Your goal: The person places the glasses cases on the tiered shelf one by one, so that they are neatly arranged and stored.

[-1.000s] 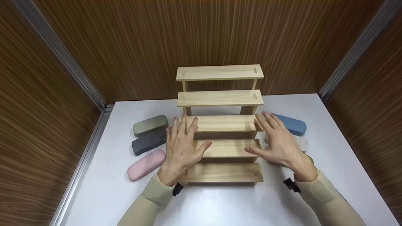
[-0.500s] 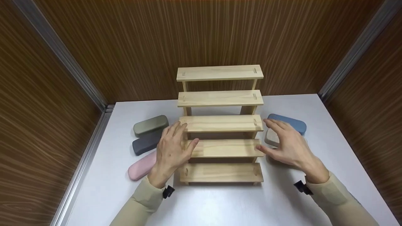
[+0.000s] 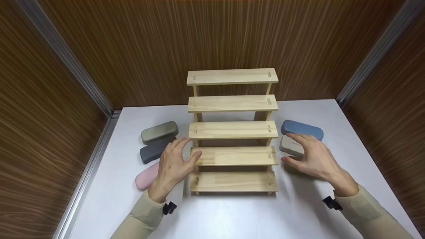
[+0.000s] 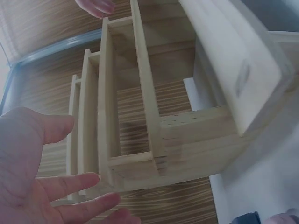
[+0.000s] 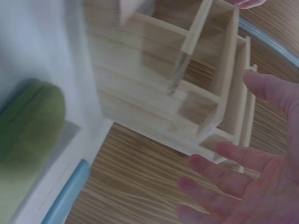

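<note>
A stepped wooden rack [image 3: 232, 130] with several shelves stands upright on the white table. My left hand [image 3: 172, 166] hovers at its lower left side, fingers slightly bent, holding nothing. Under and beside that hand lie a pink glasses case [image 3: 145, 178], partly hidden, and a dark grey one. Off the rack's right side my right hand [image 3: 313, 157] hovers with thumb and fingers apart, nothing between them. Close to its fingers is a beige glasses case [image 3: 289, 146], partly covered. A green glasses case [image 5: 32, 126] shows in the right wrist view; in the head view my hand mostly hides it.
An olive glasses case [image 3: 160, 132] lies behind the dark grey case [image 3: 151, 152] on the left. At the right back lies a blue case [image 3: 303, 129]. Wood-grain panels [image 3: 232, 36] enclose the white table [image 3: 219, 217] at the back and sides.
Both hands have drawn apart and back from the rack's middle shelves, left hand leftward, right hand rightward. Their fingers have bent a little. The rack and cases have not moved.
</note>
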The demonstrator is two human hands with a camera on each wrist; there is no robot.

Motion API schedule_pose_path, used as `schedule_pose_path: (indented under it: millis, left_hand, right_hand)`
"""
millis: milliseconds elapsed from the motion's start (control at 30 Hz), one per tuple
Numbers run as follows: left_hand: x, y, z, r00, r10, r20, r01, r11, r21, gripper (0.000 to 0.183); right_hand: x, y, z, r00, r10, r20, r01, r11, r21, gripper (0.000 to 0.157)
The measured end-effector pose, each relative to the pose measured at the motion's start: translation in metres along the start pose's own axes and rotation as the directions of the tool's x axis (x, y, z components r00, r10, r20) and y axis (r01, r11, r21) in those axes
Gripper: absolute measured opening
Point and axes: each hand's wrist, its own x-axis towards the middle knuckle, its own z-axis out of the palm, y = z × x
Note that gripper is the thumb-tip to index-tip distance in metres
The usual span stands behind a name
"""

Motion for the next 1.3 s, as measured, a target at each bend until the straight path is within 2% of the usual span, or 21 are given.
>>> schedule_pose_path:
  millis: [167, 300, 433, 500, 633, 800, 867, 933, 1000, 1100, 1300]
  left_hand:
    - [-0.007, -0.006, -0.003, 0.997, -0.066, 0.046, 0.068, 0.997, -0.028, 0.056]
    - [-0.012, -0.015, -0.004, 0.994, -0.087, 0.062, 0.091, 0.994, -0.064, 0.052]
    - [-0.018, -0.023, -0.005, 0.984, -0.149, 0.1, 0.163, 0.975, -0.152, 0.045]
    - [-0.022, -0.026, -0.005, 0.971, -0.197, 0.137, 0.223, 0.949, -0.22, 0.041]
    - [-0.029, -0.032, -0.003, 0.938, -0.272, 0.214, 0.333, 0.882, -0.335, 0.036]
    - [-0.038, -0.038, 0.001, 0.915, -0.306, 0.264, 0.389, 0.842, -0.373, 0.035]
    - [-0.042, -0.04, 0.002, 0.9, -0.325, 0.289, 0.421, 0.82, -0.387, 0.033]
    - [-0.046, -0.041, 0.004, 0.881, -0.345, 0.324, 0.46, 0.783, -0.418, 0.031]
    - [-0.049, -0.041, 0.005, 0.855, -0.367, 0.367, 0.508, 0.737, -0.447, 0.029]
    - [-0.052, -0.041, 0.008, 0.828, -0.371, 0.42, 0.551, 0.679, -0.486, 0.029]
    - [-0.056, -0.042, 0.014, 0.807, -0.347, 0.478, 0.578, 0.632, -0.516, 0.03]
  right_hand:
    - [-0.007, 0.013, -0.001, 1.0, 0.014, 0.012, -0.013, 1.0, -0.008, 0.077]
    - [-0.012, 0.025, -0.001, 1.0, 0.009, 0.012, -0.009, 1.0, -0.012, 0.074]
    - [-0.015, 0.036, 0.002, 0.999, -0.001, 0.037, 0.001, 1.0, -0.005, 0.074]
    - [-0.016, 0.041, 0.004, 0.999, 0.001, 0.054, -0.001, 1.0, 0.003, 0.076]
    - [-0.021, 0.049, 0.006, 0.996, 0.011, 0.085, -0.014, 1.0, 0.024, 0.076]
    - [-0.024, 0.059, 0.009, 0.99, 0.038, 0.136, -0.043, 0.999, 0.031, 0.074]
    - [-0.025, 0.062, 0.01, 0.986, 0.05, 0.16, -0.056, 0.998, 0.036, 0.073]
    - [-0.027, 0.065, 0.01, 0.982, 0.062, 0.179, -0.071, 0.997, 0.04, 0.072]
    - [-0.029, 0.068, 0.011, 0.979, 0.071, 0.191, -0.081, 0.996, 0.045, 0.071]
    - [-0.031, 0.074, 0.014, 0.979, 0.075, 0.191, -0.084, 0.996, 0.043, 0.07]
    - [-0.035, 0.084, 0.019, 0.973, 0.086, 0.213, -0.095, 0.995, 0.035, 0.069]
